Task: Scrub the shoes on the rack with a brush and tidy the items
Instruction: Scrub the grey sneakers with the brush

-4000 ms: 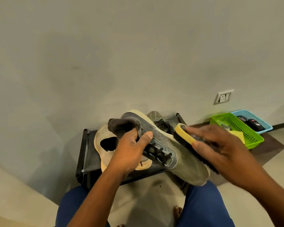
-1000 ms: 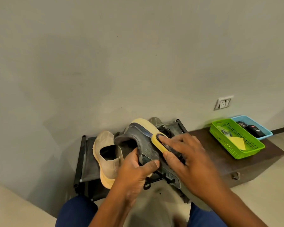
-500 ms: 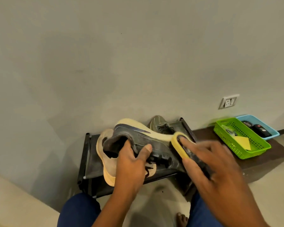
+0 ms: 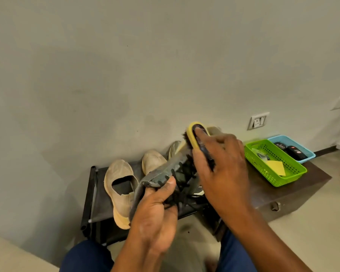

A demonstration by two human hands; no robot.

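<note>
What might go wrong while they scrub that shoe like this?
The left hand grips the grey shoe only at its heel end, so a hard stroke of the brush in the right hand might twist it loose. Loosened dirt may fall on the beige shoe below.

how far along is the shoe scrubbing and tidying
In hand: left hand grips the grey shoe while the right hand works the brush on it. Left: the beige shoes sit on the rack looking dusty. Small items already lie in the baskets.
</note>
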